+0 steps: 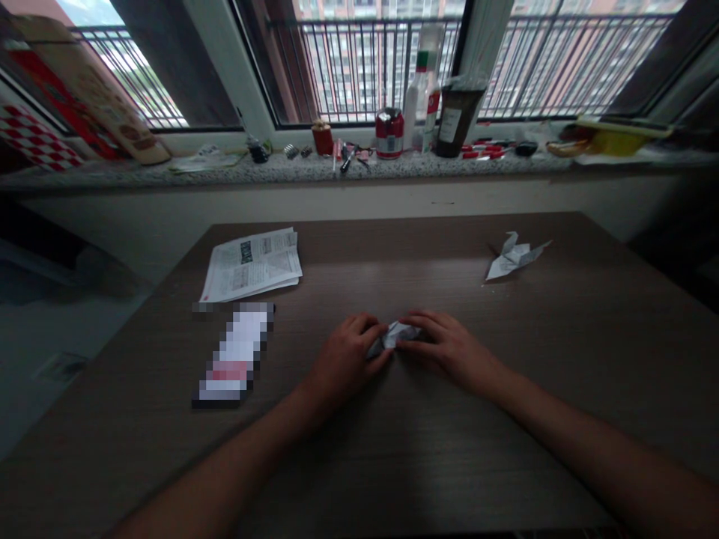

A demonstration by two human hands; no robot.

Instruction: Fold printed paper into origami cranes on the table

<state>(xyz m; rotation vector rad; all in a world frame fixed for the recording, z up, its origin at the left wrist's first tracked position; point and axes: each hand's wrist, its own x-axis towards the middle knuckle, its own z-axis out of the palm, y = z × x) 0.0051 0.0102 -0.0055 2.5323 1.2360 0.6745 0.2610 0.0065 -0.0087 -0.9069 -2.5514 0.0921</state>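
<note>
A small piece of folded paper (395, 335), pale with grey print, is held between my two hands just above or on the brown table (359, 464). My left hand (351, 348) grips its left end, thumb in front and fingers behind. On the other end, my right hand (441, 344) pinches the paper between thumb and fingers. Both hands cover much of it, so its full shape is hidden. Farther off at the right stands a folded paper crane (514, 257) with its wings spread.
Left of my hands lies a phone (236, 355) with a blurred screen. Behind it are folded printed sheets (252, 262). Along the stone windowsill (225, 174) stand a red can (389, 133), a clear bottle (416, 105), a dark cup (456, 116) and red-handled tools (486, 150).
</note>
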